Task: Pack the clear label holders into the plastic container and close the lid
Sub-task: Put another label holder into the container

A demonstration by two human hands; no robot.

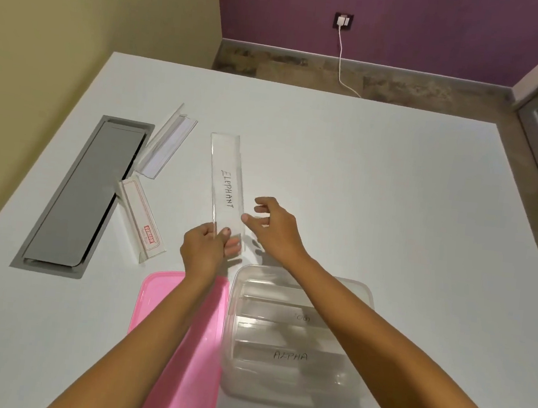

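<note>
My left hand (204,250) grips the near end of a clear label holder (225,179) marked ELEPHANT, which points away from me above the table. Just right of that holder, my right hand (273,227) hovers with its fingers apart and holds nothing. The clear plastic container (364,293) stands open near me under my right forearm, with label holders lying inside, one marked ALPHA (290,355). The pink lid (152,294) lies flat to the container's left, under my left forearm. Two more clear label holders rest on the table at the left: one (167,146) farther off, one (142,223) with a red sticker.
A grey recessed cable hatch (79,197) sits in the white table (395,190) at the far left. Beyond the table's far edge is the floor, with a white cable (341,58) running down from a wall socket.
</note>
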